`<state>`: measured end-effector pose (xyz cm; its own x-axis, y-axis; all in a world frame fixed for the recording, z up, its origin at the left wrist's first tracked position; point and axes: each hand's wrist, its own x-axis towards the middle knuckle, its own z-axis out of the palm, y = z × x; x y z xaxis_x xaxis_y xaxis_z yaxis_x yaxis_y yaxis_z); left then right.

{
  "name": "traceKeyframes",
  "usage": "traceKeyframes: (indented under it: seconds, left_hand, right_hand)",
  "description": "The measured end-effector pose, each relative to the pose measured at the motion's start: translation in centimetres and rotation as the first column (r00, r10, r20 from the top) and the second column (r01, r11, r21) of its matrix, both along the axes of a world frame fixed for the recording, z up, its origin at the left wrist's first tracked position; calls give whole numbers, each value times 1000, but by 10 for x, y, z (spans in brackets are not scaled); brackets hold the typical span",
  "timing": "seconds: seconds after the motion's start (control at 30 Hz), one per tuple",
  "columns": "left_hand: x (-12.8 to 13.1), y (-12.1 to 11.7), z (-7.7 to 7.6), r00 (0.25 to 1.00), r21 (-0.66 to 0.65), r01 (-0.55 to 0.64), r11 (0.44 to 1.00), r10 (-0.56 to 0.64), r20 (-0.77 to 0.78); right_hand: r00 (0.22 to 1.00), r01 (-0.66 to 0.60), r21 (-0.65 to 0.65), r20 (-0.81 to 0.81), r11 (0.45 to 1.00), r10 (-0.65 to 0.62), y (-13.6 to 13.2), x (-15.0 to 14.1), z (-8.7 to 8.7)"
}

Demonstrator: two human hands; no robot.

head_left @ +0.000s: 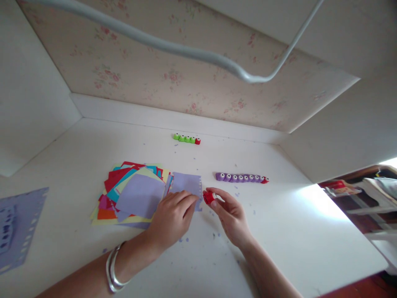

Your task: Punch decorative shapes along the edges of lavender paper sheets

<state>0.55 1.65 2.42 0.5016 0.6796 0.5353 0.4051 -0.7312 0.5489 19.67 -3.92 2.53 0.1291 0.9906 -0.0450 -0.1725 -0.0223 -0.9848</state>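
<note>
My right hand [234, 213] holds a small red craft punch [209, 197] between thumb and fingers. The punch sits at the right edge of a purple paper sheet [187, 181], where a row of small punched cut-outs runs down the side. My left hand [175, 213], with two silver bangles on its wrist, is closed over the lower part of this sheet. Its fingertips pinch close to the punched edge, left of the red punch. Part of the sheet is hidden under the left hand.
A fanned stack of coloured papers [141, 194] lies on the white desk [266, 231]. Purple punches [240, 178] stand lined up on the right, green punches [186, 138] at the back. Purple paper scraps are scattered about. Another punched purple sheet [34, 219] lies far left.
</note>
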Motion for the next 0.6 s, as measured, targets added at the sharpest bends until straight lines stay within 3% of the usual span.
traceKeyframes:
  seconds: [0.2,0.6]
  left_hand:
    - [-2,-2,3,992,-43,17,999,-12,126]
    - [-3,1,-3,1000,54,18,998,-19,15]
  right_hand:
    - [995,-14,89,98,996,5,1,-4,8]
    - [975,-88,111,211,990,63,1,-6,6]
